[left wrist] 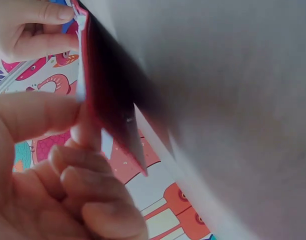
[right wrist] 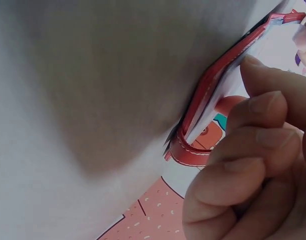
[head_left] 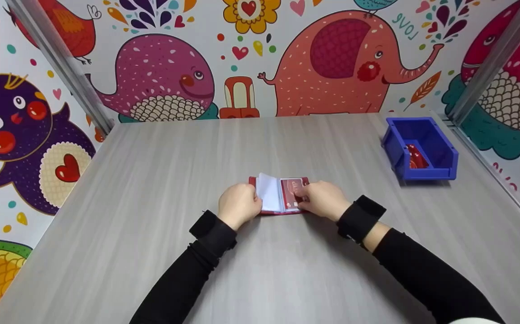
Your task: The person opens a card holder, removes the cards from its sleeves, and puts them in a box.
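Observation:
A red card holder (head_left: 272, 212) lies spread open on the table, showing clear sleeves. Its right-hand sleeve shows a red card (head_left: 290, 200), while a pale sleeve (head_left: 269, 191) stands slightly raised on the left. My left hand (head_left: 240, 204) grips the left cover, thumb on the inner side, as the left wrist view also shows. On the other side, my right hand (head_left: 327, 200) pinches the right edge, thumb over the card. I cannot tell whether it pinches the card itself or only the sleeve. A red strap with white stitching (right wrist: 190, 155) shows at the holder's edge.
A blue bin (head_left: 431, 173) stands at the table's back right, with red patterned items (head_left: 416, 157) inside. Printed cartoon walls and metal posts (head_left: 64, 67) border the grey table (head_left: 152, 180).

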### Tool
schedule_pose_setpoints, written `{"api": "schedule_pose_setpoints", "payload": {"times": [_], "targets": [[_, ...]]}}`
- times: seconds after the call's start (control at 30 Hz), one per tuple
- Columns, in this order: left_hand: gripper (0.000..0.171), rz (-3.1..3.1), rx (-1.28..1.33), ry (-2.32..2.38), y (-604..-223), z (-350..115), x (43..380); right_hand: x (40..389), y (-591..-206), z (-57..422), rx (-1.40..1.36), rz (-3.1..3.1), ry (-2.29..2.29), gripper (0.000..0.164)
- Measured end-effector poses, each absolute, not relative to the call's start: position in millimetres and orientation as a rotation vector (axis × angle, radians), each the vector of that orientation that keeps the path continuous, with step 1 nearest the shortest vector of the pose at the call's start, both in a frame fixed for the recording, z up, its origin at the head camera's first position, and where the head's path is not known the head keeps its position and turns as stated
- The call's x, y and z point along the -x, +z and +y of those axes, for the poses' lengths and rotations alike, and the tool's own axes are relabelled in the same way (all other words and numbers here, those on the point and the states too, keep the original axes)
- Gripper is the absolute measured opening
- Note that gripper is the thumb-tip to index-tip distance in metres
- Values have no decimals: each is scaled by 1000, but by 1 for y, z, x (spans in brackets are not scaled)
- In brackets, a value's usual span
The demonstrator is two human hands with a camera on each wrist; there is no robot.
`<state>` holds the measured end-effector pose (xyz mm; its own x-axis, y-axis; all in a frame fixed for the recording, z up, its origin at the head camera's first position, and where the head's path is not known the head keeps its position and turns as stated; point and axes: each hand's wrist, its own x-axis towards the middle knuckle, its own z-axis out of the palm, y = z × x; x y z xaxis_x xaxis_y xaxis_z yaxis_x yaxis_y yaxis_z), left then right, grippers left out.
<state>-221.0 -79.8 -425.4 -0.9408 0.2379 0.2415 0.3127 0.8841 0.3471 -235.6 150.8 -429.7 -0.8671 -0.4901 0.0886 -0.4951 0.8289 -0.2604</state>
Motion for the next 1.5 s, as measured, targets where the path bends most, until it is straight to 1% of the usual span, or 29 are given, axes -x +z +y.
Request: {"api": "schedule_pose_setpoints", "payload": {"times": [0.1, 0.23, 0.33, 0.5, 0.63, 0.73, 0.9, 1.27, 1.5], "targets": [[33, -2911, 396, -550, -426, -79, 223, 236, -430, 150, -799, -2988, 436, 24], [33, -2989, 363, -498, -427, -78, 225, 236, -432, 149, -803, -2992, 439, 16], [29, -3038, 331, -461, -427, -76, 225, 236, -431, 148, -809, -2995, 436, 12], [17, -3086, 271, -413, -426, -72, 225, 236, -431, 148, -805, -2999, 444, 15], [13, -3116, 263, -371, -424, -70, 225, 235, -431, 147, -800, -3005, 454, 14], [13, -3139, 257, -358, -422, -69, 225, 235, -431, 148, -802, -3000, 455, 13], [14, -3148, 260, -345, -422, -69, 227, 236, -432, 148, -804, -2983, 447, 6], [18, -3153, 237, -316, -419, -71, 229, 236, -431, 149, -819, -2980, 452, 7], [13, -3112, 296, -336, -423, -72, 229, 235, -430, 148, -811, -2998, 466, 8]]}}
